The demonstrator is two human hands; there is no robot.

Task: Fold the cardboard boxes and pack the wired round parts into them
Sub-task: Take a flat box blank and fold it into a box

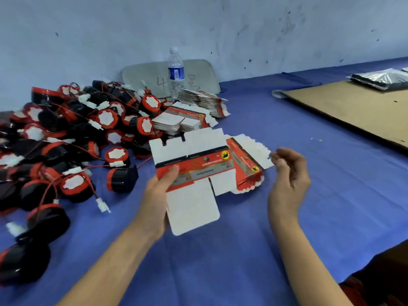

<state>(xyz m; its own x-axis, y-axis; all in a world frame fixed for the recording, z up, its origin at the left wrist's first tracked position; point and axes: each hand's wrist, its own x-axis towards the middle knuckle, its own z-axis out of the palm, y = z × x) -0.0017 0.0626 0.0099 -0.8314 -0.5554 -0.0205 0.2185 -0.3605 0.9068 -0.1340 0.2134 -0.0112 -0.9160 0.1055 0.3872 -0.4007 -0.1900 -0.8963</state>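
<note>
left hand (159, 191): grips an unfolded carton blank (194, 160) at its near left corner. the thumb (172, 171) is pressed flat on the red printed band; the other fingers are under the card and hidden from us. the blank is held just above the blue table cloth (287, 228), flat, white flaps sticking out toward the wall and toward us, the largest flap hanging past the wrist.

right hand (289, 173): raised to the right of the blank, apart from it. fingers loosely curled, thumb and forefinger tips close together beside the scalloped white edge of a stack of flat cartons (246, 166) lying on the cloth. we cannot tell whether they pinch that edge or only come near it.

that stack sits partly under the right end of the held blank. two more bundles of flat cartons (189, 120) lie farther back, near the wall.

wired round parts (66, 140): a big loose pile at left on the cloth, black bodies with red rims and white centres, red leads ending in white connectors. none in a carton.

behind the bundles: a clear water bottle (176, 71), upright, in front of a grey board (152, 76) marked "4" that leans on the wall. far right: a brown cardboard sheet (353, 111) flat on the cloth, silvery bags (382, 78) on its far end.
</note>
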